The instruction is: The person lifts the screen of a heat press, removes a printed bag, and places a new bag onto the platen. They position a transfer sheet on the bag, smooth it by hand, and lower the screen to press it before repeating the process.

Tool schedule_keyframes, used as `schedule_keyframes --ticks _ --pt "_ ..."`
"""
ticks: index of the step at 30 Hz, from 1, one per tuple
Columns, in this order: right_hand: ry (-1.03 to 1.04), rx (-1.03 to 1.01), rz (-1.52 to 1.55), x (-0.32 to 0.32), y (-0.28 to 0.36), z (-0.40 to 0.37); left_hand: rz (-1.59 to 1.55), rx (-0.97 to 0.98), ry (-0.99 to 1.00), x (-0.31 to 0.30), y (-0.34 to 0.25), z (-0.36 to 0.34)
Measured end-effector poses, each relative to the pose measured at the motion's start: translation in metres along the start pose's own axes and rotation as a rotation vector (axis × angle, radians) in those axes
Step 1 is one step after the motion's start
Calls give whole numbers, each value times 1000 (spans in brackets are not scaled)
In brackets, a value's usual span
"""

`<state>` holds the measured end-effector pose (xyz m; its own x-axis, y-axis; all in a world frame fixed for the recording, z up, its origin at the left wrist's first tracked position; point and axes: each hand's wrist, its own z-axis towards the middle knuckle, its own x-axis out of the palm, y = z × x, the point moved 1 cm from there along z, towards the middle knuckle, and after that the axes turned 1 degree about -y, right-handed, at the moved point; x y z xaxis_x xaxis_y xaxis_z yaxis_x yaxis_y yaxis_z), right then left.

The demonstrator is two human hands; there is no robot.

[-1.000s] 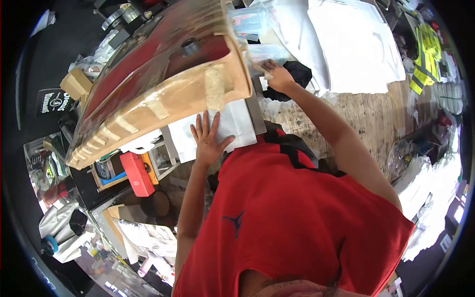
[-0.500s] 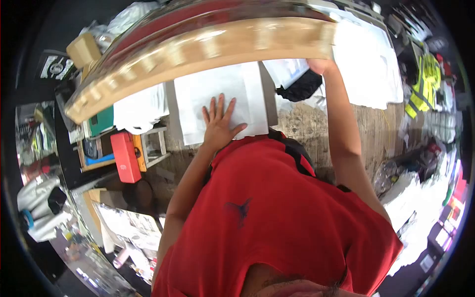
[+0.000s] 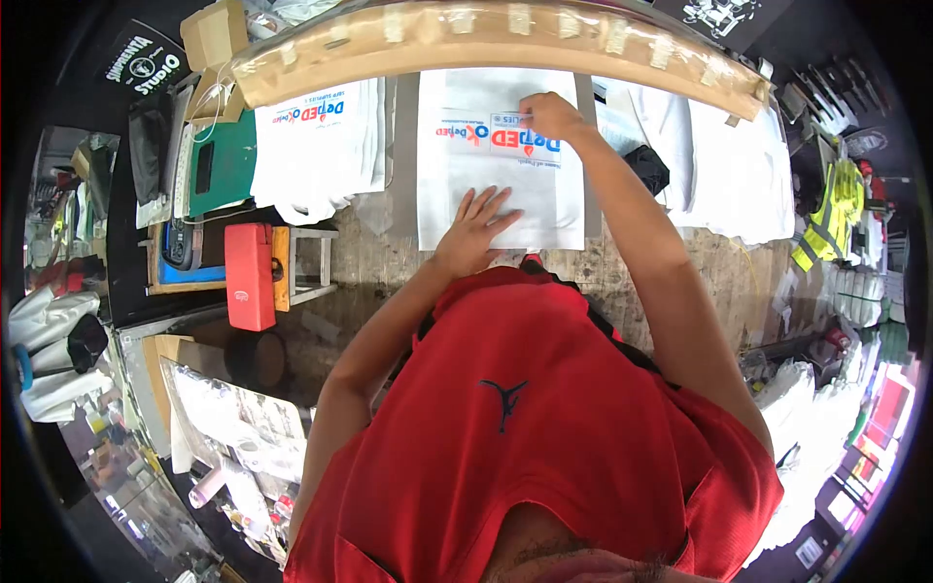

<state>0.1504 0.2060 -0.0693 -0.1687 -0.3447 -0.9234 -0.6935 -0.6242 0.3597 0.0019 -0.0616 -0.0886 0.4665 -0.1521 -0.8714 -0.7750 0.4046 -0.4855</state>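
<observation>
Left hand (image 3: 476, 231) spread flat on white printed fabric bag (image 3: 501, 185), near end | right hand (image 3: 549, 115) at far print, hold unclear

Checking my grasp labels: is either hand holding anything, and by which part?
Right hand seems to pinch the printed white bag at its print's far edge; left hand presses flat on its near part.

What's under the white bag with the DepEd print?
A grey flat board shows along both sides of the white printed bag; its middle is covered by the bag.
</observation>
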Motion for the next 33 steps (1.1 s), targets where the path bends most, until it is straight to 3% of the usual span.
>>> schedule_keyframes --ticks 4,7,13,16,18,20,21,22,24,28,33 --pt "74 98 25 -3 6 0 82 47 -33 3 12 -7" --pt "6 76 0 4 3 4 140 70 -37 4 14 -7" --pt "16 129 -102 2 9 3 -137 35 -147 -9 0 8" --pt "28 180 -76 4 12 6 -28 -25 -264 -7 5 32" --pt "33 220 -69 3 14 0 152 -177 -302 11 20 41" --pt "-172 150 -72 1 19 -16 203 -177 -273 19 31 42" --pt "-359 226 3 0 29 -30 199 -178 -269 17 30 42" --pt "-357 233 2 7 31 -46 193 -178 -263 16 28 41" --pt "-868 221 51 25 31 -78 188 -178 -266 14 27 41" --pt "-692 215 -19 84 63 -152 186 -179 -272 15 28 43" --pt "-572 238 -91 102 68 -160 209 -159 -262 17 27 41"
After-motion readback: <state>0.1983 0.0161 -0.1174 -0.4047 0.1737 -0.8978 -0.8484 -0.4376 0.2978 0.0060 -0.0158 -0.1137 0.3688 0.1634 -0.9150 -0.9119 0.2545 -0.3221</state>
